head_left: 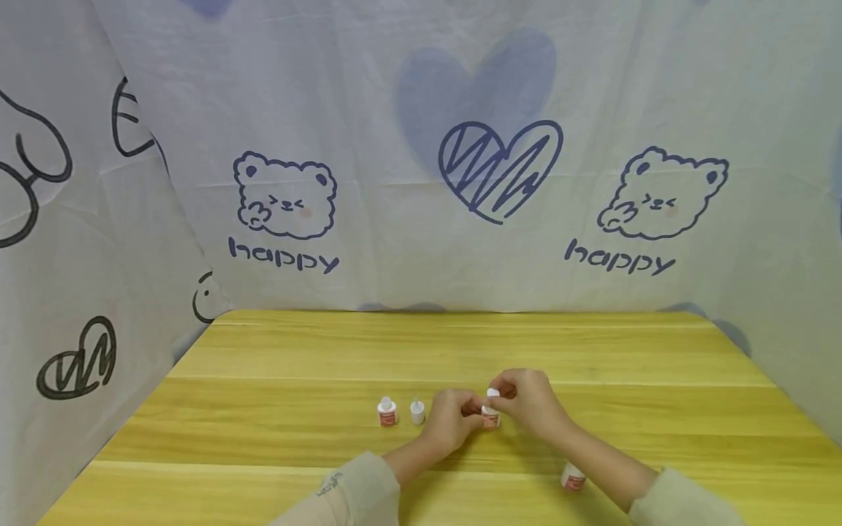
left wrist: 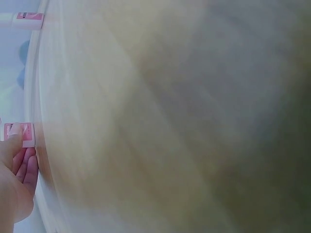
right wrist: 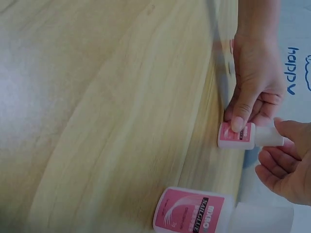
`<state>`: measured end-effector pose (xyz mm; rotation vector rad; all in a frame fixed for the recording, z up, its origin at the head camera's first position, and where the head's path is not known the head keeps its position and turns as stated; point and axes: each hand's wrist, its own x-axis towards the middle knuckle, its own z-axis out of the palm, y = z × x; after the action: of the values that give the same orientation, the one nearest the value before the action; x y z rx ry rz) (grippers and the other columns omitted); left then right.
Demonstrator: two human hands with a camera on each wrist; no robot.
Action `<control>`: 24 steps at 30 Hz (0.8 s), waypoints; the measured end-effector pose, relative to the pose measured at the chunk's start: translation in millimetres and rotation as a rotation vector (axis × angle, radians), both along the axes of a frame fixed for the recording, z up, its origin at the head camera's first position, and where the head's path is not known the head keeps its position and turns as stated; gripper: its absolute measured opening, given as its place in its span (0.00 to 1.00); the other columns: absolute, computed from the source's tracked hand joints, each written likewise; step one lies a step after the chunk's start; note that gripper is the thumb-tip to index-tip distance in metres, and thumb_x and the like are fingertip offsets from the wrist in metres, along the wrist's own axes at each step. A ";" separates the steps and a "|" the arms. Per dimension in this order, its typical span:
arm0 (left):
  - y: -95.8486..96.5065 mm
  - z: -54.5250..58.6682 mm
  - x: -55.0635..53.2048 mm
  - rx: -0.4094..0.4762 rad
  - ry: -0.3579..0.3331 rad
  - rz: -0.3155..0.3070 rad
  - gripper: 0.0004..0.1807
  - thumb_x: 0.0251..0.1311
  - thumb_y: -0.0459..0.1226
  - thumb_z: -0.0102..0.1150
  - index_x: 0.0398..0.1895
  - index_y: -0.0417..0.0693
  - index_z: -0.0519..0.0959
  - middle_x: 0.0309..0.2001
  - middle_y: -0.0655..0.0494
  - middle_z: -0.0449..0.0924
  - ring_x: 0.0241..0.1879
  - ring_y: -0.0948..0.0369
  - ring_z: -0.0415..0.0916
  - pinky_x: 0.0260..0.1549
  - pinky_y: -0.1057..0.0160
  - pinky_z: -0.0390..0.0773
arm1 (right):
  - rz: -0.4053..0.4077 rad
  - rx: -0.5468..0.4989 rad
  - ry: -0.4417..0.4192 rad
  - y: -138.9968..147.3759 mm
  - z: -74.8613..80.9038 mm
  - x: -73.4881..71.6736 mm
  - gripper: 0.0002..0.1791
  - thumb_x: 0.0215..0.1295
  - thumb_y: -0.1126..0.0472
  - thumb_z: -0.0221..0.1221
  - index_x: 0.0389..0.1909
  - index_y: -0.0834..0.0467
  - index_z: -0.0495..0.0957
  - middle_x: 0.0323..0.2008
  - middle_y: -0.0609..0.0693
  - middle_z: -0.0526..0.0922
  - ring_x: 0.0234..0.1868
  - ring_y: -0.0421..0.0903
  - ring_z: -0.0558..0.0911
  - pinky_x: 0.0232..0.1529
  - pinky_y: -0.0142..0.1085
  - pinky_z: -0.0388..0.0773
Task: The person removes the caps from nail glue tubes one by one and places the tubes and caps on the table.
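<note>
A small nail glue bottle with a pink label stands on the table between both hands. My left hand grips its body, with the thumb across the label in the right wrist view. The white cap on top is pinched by my right hand. To the left, a second bottle stands beside a loose white cap whose thin stem points up. A third nail glue bottle, with a white top, stands near my right forearm.
The pale wooden table carries the bottles. Behind it hangs a white cloth printed with hearts and bears, and more cloth hangs along the left side.
</note>
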<state>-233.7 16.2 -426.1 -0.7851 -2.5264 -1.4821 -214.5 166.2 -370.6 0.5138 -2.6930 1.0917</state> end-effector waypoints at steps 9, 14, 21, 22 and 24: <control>-0.6 1.8 0.5 -0.005 -0.005 -0.008 0.07 0.44 0.32 0.68 0.26 0.35 0.83 0.28 0.45 0.85 0.28 0.60 0.82 0.26 0.79 0.75 | -0.049 0.029 0.047 -5.7 -0.1 3.0 0.03 0.51 0.70 0.65 0.22 0.65 0.81 0.21 0.51 0.83 0.23 0.38 0.78 0.23 0.24 0.75; -1.1 3.0 -0.6 -0.023 0.017 -0.017 0.06 0.46 0.30 0.68 0.26 0.35 0.83 0.27 0.45 0.85 0.27 0.59 0.82 0.25 0.78 0.75 | -0.017 0.062 0.079 -4.2 0.8 1.8 0.03 0.52 0.71 0.64 0.22 0.64 0.82 0.20 0.52 0.83 0.21 0.36 0.76 0.21 0.22 0.72; -1.2 2.9 -1.2 -0.050 -0.001 -0.013 0.06 0.46 0.32 0.68 0.27 0.36 0.83 0.28 0.46 0.85 0.28 0.62 0.81 0.25 0.78 0.74 | 0.024 0.089 0.080 -2.1 1.6 -0.8 0.03 0.53 0.71 0.63 0.23 0.64 0.82 0.20 0.51 0.83 0.20 0.34 0.74 0.20 0.22 0.71; -1.1 2.7 -1.5 -0.055 0.003 -0.013 0.06 0.46 0.32 0.68 0.27 0.36 0.83 0.28 0.46 0.85 0.28 0.62 0.81 0.25 0.78 0.74 | 0.029 0.094 0.077 -1.7 1.5 -1.4 0.03 0.54 0.71 0.63 0.23 0.64 0.82 0.20 0.50 0.83 0.20 0.34 0.74 0.21 0.22 0.71; -1.0 2.6 -1.5 -0.058 -0.003 -0.013 0.07 0.46 0.33 0.68 0.27 0.36 0.83 0.28 0.47 0.85 0.27 0.63 0.80 0.25 0.79 0.74 | 0.039 0.103 0.077 -0.7 1.3 -2.3 0.03 0.53 0.71 0.63 0.23 0.64 0.82 0.20 0.50 0.83 0.20 0.33 0.73 0.21 0.22 0.71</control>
<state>-235.2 15.2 -423.5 -0.8093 -2.5822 -1.4204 -216.8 165.6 -369.2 0.6142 -2.6932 0.9263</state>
